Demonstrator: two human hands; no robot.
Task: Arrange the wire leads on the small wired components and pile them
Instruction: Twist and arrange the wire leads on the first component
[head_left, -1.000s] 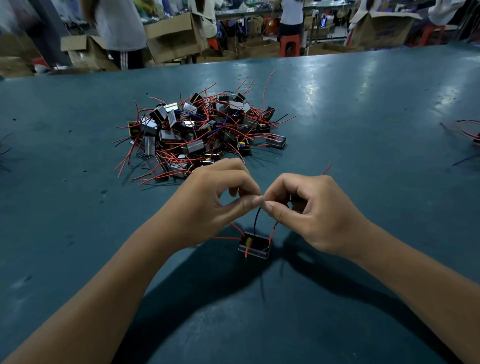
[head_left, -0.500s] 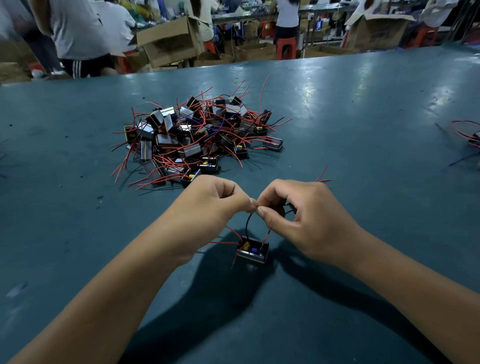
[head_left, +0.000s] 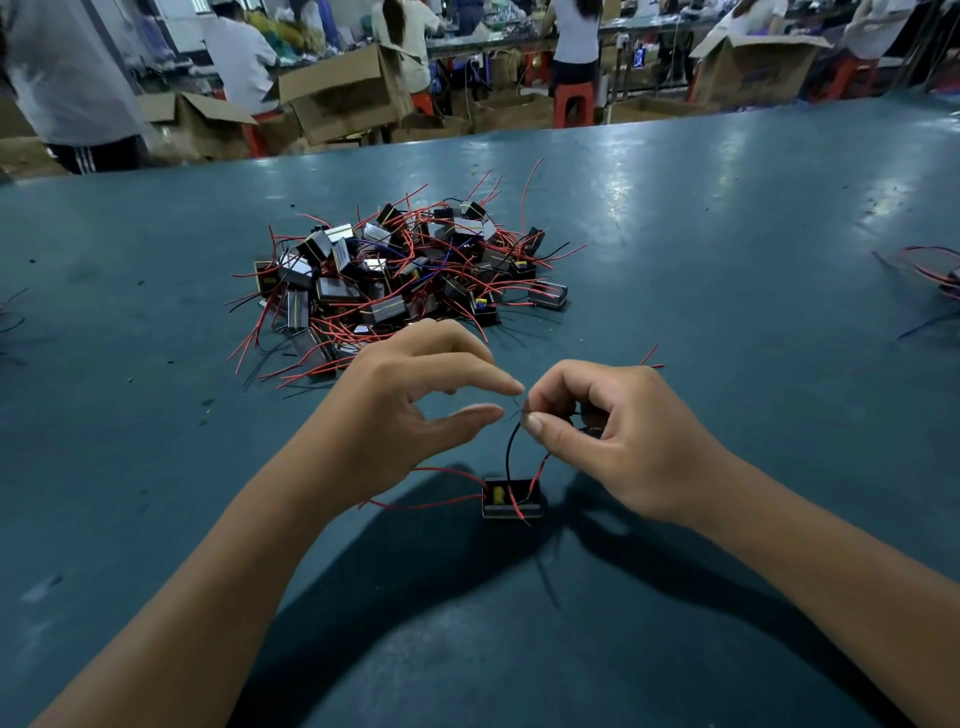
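Note:
A small black wired component (head_left: 511, 500) with a yellow part inside sits on the blue-green table (head_left: 727, 291) between my hands. Its black and red leads rise to my right hand (head_left: 613, 436), whose thumb and forefinger pinch the lead ends. My left hand (head_left: 410, 415) hovers just left of those ends with thumb and forefinger apart, holding nothing. Two more red leads trail left from the component under my left wrist. A large pile of similar components (head_left: 405, 280) with tangled red leads lies farther back, just beyond my left hand.
More red and blue wires (head_left: 935, 275) lie at the table's right edge, and a few dark wires (head_left: 10, 317) at the left edge. Beyond the far edge stand cardboard boxes (head_left: 343, 98), red stools and several people.
My left thumb and forefinger, pinched against the right hand's fingertips before, have opened and let go of the lead ends. The right hand keeps its pinch; the component has barely moved.

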